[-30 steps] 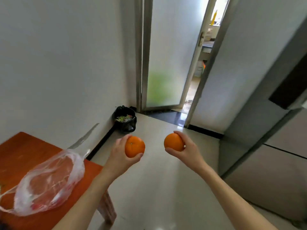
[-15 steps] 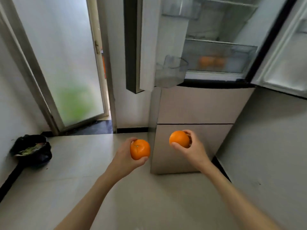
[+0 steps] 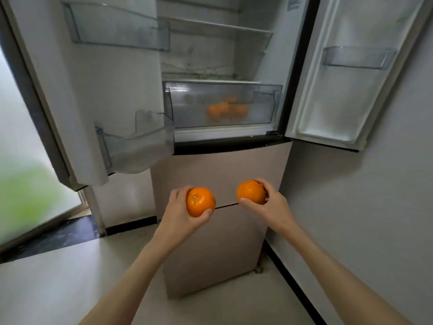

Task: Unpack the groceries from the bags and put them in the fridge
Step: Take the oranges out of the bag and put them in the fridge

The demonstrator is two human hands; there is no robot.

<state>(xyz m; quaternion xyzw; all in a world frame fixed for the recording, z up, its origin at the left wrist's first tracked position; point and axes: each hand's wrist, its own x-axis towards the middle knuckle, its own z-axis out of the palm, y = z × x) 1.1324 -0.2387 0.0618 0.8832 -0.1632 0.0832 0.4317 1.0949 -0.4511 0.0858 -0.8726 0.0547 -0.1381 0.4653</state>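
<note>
Gripping an orange [image 3: 200, 202] in left hand [image 3: 180, 213], second orange [image 3: 251, 192] clutched in right hand [image 3: 273, 206], open fridge [image 3: 220, 174] ahead

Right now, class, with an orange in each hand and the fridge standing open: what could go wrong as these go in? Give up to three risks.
1. Both hands are full: the left hand grips one orange, the right hand the other orange, so no hand is free to pull the crisper drawer, which looks closed.
2. Forcing that one-handed, an orange may well slip and roll across the floor.
3. The low door bin juts beside the left arm's path and could be bumped.
</note>
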